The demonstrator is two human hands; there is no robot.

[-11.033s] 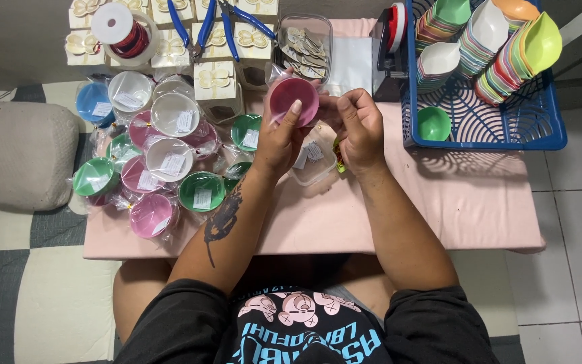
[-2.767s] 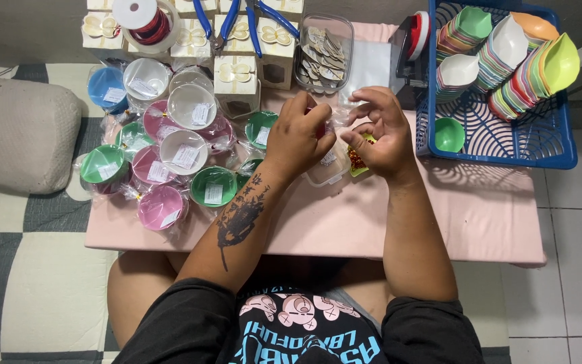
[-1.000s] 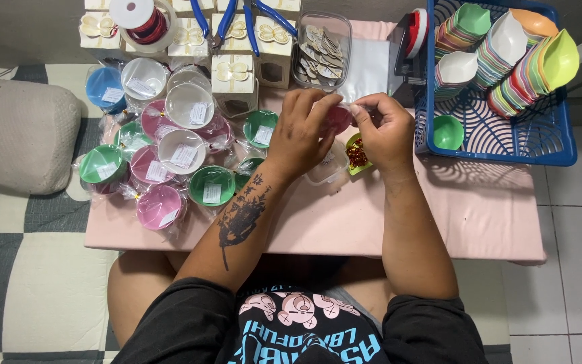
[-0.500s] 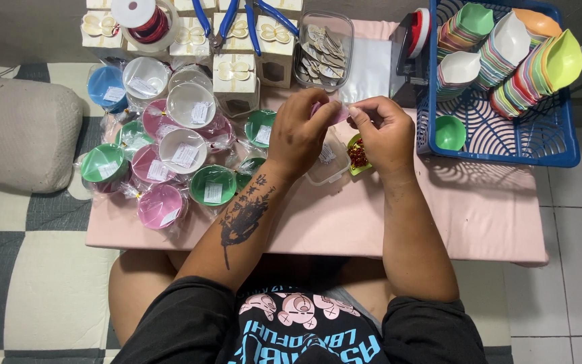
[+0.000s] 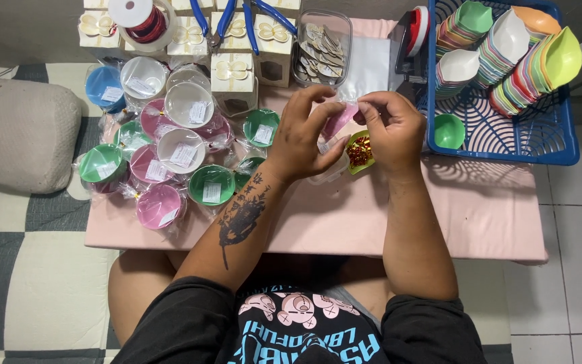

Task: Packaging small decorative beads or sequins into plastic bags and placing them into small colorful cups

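Observation:
My left hand [image 5: 306, 138] and my right hand [image 5: 391, 129] meet over the middle of the pink table [image 5: 479, 216]. Between their fingertips they pinch a small pink bowl in a clear plastic bag [image 5: 339, 120]; both hands grip the bag's top. Just below the hands sits a small green dish of red-and-gold bits [image 5: 358, 151] and a clear plastic piece [image 5: 325, 174] on the tabletop.
Several bagged pink, green, white and blue bowls [image 5: 170, 155] crowd the table's left. A blue basket [image 5: 506, 145] with stacked coloured bowls stands at the right. Small white boxes [image 5: 234, 75], blue pliers [image 5: 220, 17], a ribbon spool [image 5: 139, 17] and a clear tub of tags [image 5: 321, 47] line the back. A grey cushion [image 5: 15, 131] lies at the left.
The pink bowl, held bare 11 s ago, is now in a clear bag. Over the last second both hands stayed together at the bag's top with only small finger shifts.

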